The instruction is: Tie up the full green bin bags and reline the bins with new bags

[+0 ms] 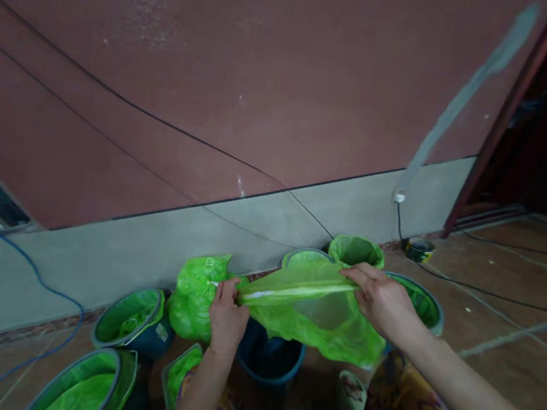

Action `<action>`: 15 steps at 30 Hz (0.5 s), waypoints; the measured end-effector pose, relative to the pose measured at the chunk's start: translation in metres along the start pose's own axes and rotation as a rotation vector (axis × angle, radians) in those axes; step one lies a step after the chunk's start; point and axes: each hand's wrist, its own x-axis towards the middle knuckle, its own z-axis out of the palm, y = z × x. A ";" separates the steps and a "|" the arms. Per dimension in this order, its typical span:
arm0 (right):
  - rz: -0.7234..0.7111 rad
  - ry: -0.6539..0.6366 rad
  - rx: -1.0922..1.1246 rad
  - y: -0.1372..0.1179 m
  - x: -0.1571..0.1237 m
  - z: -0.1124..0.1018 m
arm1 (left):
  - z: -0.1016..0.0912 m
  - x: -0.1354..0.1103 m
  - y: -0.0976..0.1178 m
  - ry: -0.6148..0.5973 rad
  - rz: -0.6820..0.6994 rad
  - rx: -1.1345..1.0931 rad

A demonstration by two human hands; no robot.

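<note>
A thin green plastic bag (pixel 319 318) is stretched between my two hands, its top edge pulled into a taut band. My left hand (pixel 227 320) grips the left end of that band, with the fingers closed. At the other end, my right hand (pixel 377 296) pinches the edge, fingers curled over it. The rest of the bag hangs loosely and looks partly see-through. Beneath it, below my hands, stands a dark blue bucket (pixel 273 360) with no liner visible in it. Close to my left hand sits a bulging green plastic bundle (pixel 196 295).
Several green-lined buckets stand around: one bucket (pixel 130 320) and a nearer one (pixel 83 385) at left, another (pixel 417 301) at right. A blue cable (pixel 60 294) and a black cable (pixel 493 294) cross the floor. A small tin (pixel 419 250) stands by the wall (pixel 263 130).
</note>
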 end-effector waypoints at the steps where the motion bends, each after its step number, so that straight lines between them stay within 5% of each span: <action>1: 0.041 0.025 -0.032 0.004 -0.003 0.002 | -0.002 -0.001 -0.002 0.014 -0.016 0.011; 6: 0.230 0.102 -0.107 0.030 -0.024 0.017 | -0.016 -0.005 -0.013 0.097 -0.184 -0.027; 9: 0.342 -0.026 -0.148 0.038 -0.035 0.026 | -0.021 -0.007 -0.011 0.062 -0.321 -0.221; 12: 0.329 -0.241 -0.144 0.022 -0.041 0.032 | -0.020 -0.008 0.000 0.002 -0.348 -0.357; 15: 0.202 -0.225 -0.009 -0.023 -0.036 0.031 | -0.015 -0.011 0.014 0.003 -0.317 -0.347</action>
